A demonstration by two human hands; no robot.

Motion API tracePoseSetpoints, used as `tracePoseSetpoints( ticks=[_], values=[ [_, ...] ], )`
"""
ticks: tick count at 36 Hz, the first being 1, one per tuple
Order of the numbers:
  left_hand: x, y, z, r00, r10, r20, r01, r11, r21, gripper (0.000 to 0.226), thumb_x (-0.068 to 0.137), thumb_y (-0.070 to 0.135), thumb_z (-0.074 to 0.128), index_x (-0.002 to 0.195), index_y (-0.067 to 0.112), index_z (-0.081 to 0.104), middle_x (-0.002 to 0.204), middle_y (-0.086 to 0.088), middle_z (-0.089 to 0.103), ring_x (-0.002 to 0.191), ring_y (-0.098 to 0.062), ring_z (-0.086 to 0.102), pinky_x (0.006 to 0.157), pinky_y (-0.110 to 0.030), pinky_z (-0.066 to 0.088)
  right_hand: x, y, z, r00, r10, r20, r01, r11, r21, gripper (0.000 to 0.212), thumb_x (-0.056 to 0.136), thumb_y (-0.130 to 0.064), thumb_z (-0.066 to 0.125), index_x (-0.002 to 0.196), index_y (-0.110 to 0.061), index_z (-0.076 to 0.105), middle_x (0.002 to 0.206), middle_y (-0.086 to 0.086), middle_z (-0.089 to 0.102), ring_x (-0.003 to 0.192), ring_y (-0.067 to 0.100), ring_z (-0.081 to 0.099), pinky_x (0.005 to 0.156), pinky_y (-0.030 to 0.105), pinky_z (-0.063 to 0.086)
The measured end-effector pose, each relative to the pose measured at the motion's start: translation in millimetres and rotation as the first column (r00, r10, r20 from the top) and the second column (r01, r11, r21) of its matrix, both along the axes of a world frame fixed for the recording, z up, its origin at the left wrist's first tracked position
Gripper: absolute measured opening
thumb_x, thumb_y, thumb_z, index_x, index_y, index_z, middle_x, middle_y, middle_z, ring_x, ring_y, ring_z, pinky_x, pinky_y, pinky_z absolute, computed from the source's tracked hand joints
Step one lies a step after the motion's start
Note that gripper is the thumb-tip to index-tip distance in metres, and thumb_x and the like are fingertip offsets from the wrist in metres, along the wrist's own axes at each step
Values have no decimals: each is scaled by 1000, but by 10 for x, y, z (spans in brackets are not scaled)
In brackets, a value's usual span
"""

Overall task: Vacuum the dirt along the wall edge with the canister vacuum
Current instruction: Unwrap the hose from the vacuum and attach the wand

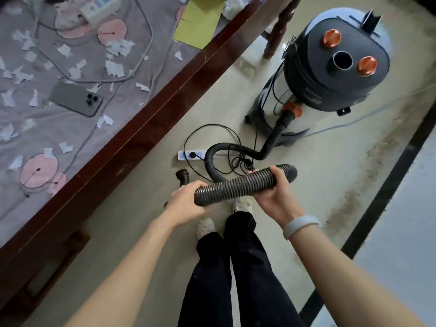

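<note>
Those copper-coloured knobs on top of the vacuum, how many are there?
2. One knob sits nearer the far edge of the vacuum's dark lid; the other knob is right of the round opening.

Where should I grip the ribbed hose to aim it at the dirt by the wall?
Probably grip the ribbed hose just behind its open end at the right, from above, where the right hand already holds it. It lies level; the left hand steadies its other end. The dirt lies rightward.

Both hands grip the ribbed hose: left hand near its open end, right hand further along; canister vacuum stands beyond.
</note>
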State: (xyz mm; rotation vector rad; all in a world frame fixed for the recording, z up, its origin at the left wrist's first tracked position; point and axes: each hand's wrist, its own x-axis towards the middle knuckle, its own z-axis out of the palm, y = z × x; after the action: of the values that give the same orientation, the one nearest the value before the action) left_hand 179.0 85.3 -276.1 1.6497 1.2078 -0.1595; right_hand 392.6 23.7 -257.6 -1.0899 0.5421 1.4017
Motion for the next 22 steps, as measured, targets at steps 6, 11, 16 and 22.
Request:
tracePoseSetpoints(
  ticks=[6, 11, 16, 22],
  values=[
    [404, 47, 434, 978, -200, 58, 168, 922, 348, 40, 78, 28, 72, 115, 32, 59, 105, 10, 62, 101, -15, 57, 92, -38, 42, 380, -264, 352, 992, -118, 38, 123, 979, -162, 18, 92, -22, 52, 86, -6, 46, 73, 11, 59, 74, 25, 59, 68, 38, 52],
    [869, 4, 665, 952, -304, 27, 264, 863, 431, 38, 82, 26, 68, 118, 23, 59, 110, 3, 63, 104, -22, 58, 91, -39, 42, 864, -429, 704, 974, -143, 177, 179, 962, -205, 15, 92, -22, 53, 87, -11, 44, 77, 7, 51, 71, 21, 54, 64, 37, 49],
    [1354, -10, 941, 953, -280, 112, 204, 872, 444, 37, 79, 25, 72, 113, 18, 60, 104, 1, 62, 99, -24, 58, 83, -40, 47, 1472, -602, 1105, 938, -246, 246, 284, 949, -134, 17, 92, -25, 55, 97, -13, 45, 78, 4, 52, 69, 18, 54, 52, 27, 52],
    [2177, -58, 1354, 923, -277, 268, 151, 900, 409, 36, 80, 20, 74, 113, 22, 59, 98, 6, 63, 91, -19, 60, 78, -36, 49, 2197, -780, 1546, 883, -383, 273, 405, 914, -27, 20, 95, -29, 54, 88, -11, 50, 80, 6, 57, 74, 19, 59, 63, 32, 57]
  ],
)
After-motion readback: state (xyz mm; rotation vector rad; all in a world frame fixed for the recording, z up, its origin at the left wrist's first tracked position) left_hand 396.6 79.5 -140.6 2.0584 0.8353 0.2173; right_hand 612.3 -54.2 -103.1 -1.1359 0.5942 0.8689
